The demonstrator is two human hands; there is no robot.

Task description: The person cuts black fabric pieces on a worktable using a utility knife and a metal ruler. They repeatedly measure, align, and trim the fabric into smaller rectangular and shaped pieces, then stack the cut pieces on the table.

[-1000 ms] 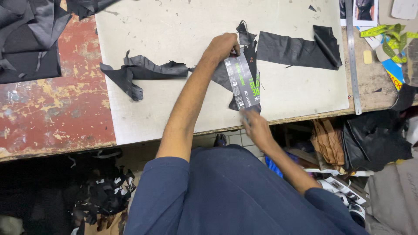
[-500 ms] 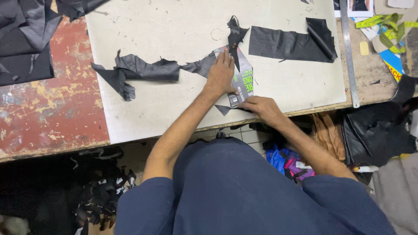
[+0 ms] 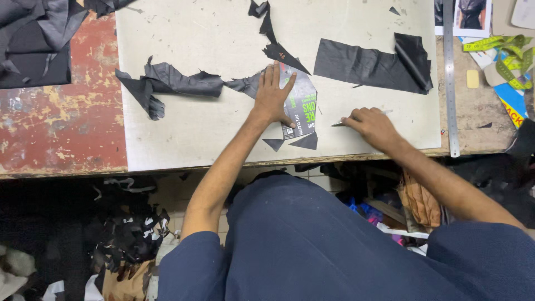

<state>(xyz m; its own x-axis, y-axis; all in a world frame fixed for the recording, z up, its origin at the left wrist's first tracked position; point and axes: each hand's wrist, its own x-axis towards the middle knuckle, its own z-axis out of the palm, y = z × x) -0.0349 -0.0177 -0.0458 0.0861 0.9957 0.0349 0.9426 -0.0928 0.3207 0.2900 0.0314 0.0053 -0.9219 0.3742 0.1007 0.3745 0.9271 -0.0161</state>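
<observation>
Head view: looking down at a bench [image 3: 67, 128] with a pale cutting board [image 3: 189, 139] on its worn red top
Left hand [image 3: 274, 95]: laid flat, fingers spread, pressing on a grey printed card pattern [image 3: 301, 103]; it grasps nothing
Card pattern: lies on the board near its front edge, over black leather, with small black offcuts [image 3: 305, 142] just beside its lower edge
Right hand [image 3: 372, 124]: clenched around a thin blade tool [image 3: 341, 122], its tip on the board just right of the card
Black leather sheet [image 3: 368, 67]: flat on the board, beyond the right hand
Crumpled black scrap [image 3: 178, 83]: left of the left hand
Steel ruler [image 3: 450, 78]: along the board's right edge
Yellow tape measure [image 3: 504, 53]: far right of the bench
</observation>
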